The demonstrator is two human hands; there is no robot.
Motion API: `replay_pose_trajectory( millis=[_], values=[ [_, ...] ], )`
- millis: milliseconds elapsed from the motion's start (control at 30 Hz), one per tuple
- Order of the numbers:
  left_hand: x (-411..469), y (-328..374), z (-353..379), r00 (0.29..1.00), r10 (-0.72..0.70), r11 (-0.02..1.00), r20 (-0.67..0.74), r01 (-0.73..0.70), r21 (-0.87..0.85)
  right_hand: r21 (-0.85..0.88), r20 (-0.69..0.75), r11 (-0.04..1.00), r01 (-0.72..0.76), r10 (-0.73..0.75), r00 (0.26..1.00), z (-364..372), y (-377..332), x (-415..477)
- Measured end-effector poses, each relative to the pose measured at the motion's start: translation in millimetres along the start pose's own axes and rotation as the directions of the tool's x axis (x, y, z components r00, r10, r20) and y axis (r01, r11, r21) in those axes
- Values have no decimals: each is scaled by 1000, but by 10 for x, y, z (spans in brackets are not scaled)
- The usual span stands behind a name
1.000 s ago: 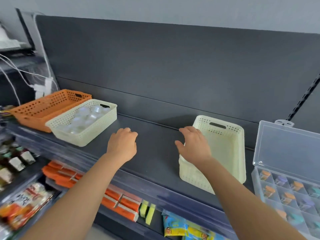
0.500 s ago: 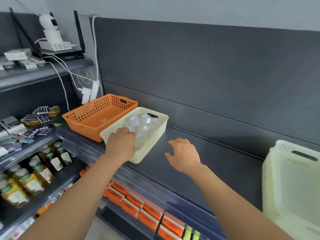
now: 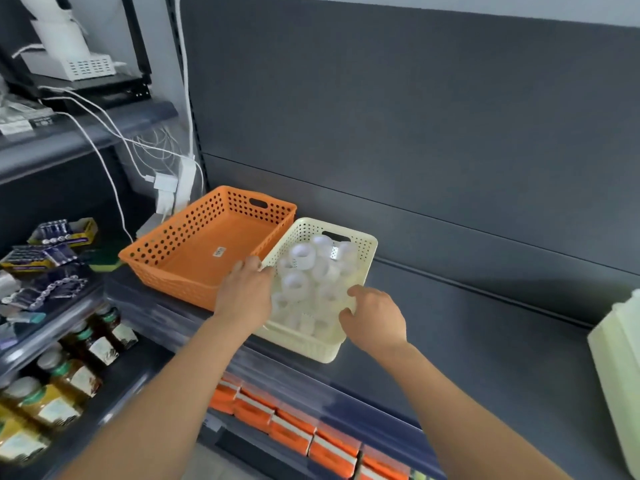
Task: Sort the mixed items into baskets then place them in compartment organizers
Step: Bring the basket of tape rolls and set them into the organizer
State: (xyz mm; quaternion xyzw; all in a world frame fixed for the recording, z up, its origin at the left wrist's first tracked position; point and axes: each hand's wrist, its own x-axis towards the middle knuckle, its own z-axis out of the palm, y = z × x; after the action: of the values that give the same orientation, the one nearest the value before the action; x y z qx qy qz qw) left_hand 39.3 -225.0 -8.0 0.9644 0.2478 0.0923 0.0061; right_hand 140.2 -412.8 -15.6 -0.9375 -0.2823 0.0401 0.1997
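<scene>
Between the hands, the cream basket (image 3: 304, 344) of tape rolls (image 3: 301, 252) is set: its left rim is gripped by the left hand (image 3: 246, 296), its right rim newly reached by the released right hand (image 3: 374, 318). Leftward, the orange basket (image 3: 194, 268) is set just beside it; rightward, the shelf (image 3: 467, 341) is left bare.

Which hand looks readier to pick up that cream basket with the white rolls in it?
Left, probably. The left hand has its fingers curled over the cream basket's left rim, beside the orange basket. The right hand hovers open at the right rim, with no clear grip.
</scene>
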Motion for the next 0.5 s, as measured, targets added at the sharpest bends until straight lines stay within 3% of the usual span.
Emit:
replay_pose_trajectory(
  millis=[333, 500],
  values=[
    [167, 369, 185, 988, -142, 935, 60, 154, -319, 110, -24, 976, -188, 192, 981, -209, 467, -27],
    [157, 480, 260, 992, -121, 858, 46, 127, -497, 186, -90, 960, -209, 228, 969, -205, 582, -123]
  ],
)
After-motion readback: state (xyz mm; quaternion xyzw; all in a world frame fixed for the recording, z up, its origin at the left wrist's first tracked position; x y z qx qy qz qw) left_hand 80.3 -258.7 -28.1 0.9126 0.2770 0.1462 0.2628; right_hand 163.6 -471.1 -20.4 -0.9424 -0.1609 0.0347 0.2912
